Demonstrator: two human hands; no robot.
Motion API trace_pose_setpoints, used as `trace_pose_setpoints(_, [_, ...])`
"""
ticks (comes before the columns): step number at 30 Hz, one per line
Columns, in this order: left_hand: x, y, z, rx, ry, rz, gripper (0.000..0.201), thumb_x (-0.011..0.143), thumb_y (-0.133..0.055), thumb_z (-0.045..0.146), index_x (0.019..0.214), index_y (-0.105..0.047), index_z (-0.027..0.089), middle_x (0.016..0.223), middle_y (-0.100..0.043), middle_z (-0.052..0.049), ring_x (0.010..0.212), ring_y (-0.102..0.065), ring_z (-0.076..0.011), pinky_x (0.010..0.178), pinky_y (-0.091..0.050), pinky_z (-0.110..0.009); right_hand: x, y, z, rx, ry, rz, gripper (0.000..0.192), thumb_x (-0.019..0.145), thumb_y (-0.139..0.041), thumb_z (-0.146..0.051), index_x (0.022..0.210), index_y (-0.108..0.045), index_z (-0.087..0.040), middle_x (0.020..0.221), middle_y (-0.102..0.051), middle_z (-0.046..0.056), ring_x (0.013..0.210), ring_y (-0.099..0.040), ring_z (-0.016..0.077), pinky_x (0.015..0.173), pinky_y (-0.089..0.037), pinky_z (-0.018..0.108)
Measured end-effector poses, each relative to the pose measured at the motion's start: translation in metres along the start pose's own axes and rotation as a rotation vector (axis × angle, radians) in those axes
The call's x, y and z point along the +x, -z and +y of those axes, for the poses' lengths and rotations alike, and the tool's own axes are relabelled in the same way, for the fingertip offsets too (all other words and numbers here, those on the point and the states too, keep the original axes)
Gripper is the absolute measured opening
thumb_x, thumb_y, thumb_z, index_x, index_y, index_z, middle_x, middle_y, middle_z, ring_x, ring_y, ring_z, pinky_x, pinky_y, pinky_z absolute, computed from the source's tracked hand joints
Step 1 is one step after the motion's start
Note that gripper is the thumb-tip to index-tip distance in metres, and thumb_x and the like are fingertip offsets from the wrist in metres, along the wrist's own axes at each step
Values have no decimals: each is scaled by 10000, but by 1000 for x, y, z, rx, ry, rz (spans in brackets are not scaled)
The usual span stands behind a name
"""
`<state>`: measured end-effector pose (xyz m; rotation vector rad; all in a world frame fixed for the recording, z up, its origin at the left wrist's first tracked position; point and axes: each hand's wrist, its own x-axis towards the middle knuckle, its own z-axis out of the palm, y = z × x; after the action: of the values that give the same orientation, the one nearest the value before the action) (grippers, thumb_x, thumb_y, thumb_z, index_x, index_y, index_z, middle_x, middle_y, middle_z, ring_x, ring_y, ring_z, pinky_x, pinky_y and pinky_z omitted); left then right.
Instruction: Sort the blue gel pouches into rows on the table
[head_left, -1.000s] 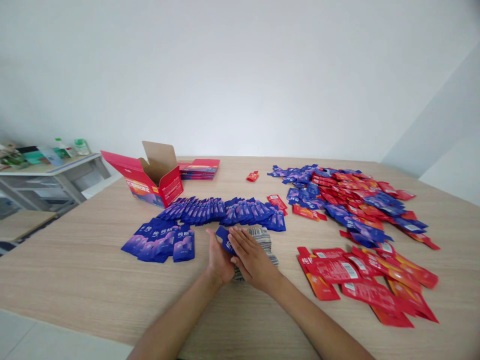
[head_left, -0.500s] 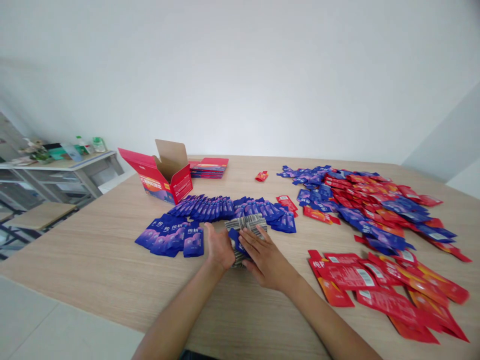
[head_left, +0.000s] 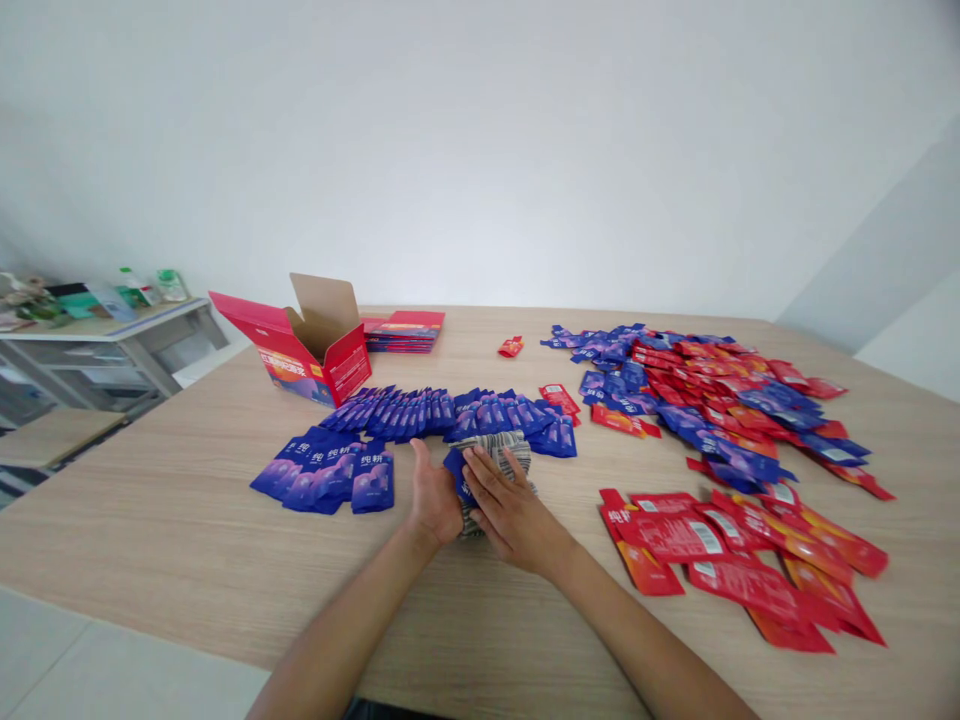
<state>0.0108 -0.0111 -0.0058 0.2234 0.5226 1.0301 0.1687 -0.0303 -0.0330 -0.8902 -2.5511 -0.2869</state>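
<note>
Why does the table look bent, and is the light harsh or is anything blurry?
Head view: the wide lens bows the table edges and stretches the corners. Light is soft and even, with only faint shadows under the left hand and right hand. No strong glare on the blue packets or red packets. The shelf at far left is smeared and small; print on the packets is too small to read.
</note>
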Motion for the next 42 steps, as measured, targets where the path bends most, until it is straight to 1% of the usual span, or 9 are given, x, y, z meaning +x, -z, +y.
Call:
trace_pose_setpoints(3, [3,5,-9,34,-6,5,895,880,-244,820,1203,-698,120,1121,-758,-158,1184,-655,-319,1098,-424,-465,1,1,-1,33,-9,-22,604,977,-441,-185,1549,-306,-47,1648,-247,194,1562,-121,296,1233,-198,634])
trace_pose_setpoints(7, [7,13,-17,44,50,-8,945,837,-279,861,1304,-642,123,1255,-705,-184,1274,-597,-352,1149,-356,-518,0,1,0,73,-16,-66,655,974,-449,-202,1575,-235,-57,1652,-231,191,1564,-108,289,1227,-181,658])
trace_pose_setpoints(11, [7,13,-13,18,53,-50,975,823,-264,875,1331,-628,127,1304,-676,-198,1293,-579,-367,1158,-338,-536,1,6,2,76,0,-91,651,971,-462,-211,1571,-256,-63,1651,-233,186,1563,-119,282,1243,-127,642])
trace_pose_setpoints(17, [4,5,11,-134,-5,-154,1045,825,-186,874,1351,-609,77,1233,-696,-229,1211,-619,-387,1085,-420,-546,1,10,7,133,30,-128,711,931,-555,-265,1566,-285,-94,1637,-289,181,1552,-189,278,1249,-82,624])
trace_pose_setpoints(24, [5,0,15,-185,6,-156,1083,814,-125,879,1304,-636,59,1188,-702,-240,1128,-645,-373,1012,-471,-519,1,13,9,134,34,-140,715,860,-490,-104,1554,-320,-95,1625,-338,164,1533,-257,255,1259,-164,566])
trace_pose_setpoints(28, [7,2,17,-170,-12,-165,1117,779,-117,912,1268,-663,68,1189,-703,-240,1119,-640,-382,973,-488,-515,1,14,8,104,41,-122,735,822,-492,-78,1542,-347,-78,1607,-369,177,1511,-303,275,1256,-188,548])
trace_pose_setpoints(31, [7,3,19,-146,-56,-130,1102,790,-115,906,1256,-671,76,1186,-711,-229,1132,-641,-384,978,-487,-512,1,12,6,76,13,-122,747,777,-512,-54,1514,-389,-52,1576,-408,199,1466,-364,304,1222,-266,529])
trace_pose_setpoints(35, [5,1,18,-104,-106,-82,1050,824,-144,881,1286,-655,90,1190,-718,-212,1142,-649,-380,1007,-478,-517,0,11,4,77,-37,-107,740,758,-548,-40,1488,-437,-85,1449,-520,213,1310,-492,322,1110,-398,515])
trace_pose_setpoints(42, [0,-7,-1,-45,-71,-93,843,932,-285,736,1321,-628,72,1163,-732,-202,1120,-678,-351,1050,-472,-485,-3,2,2,142,-75,-18,829,733,-535,-22,1524,-353,-188,1343,-514,174,1224,-488,318,1036,-449,532])
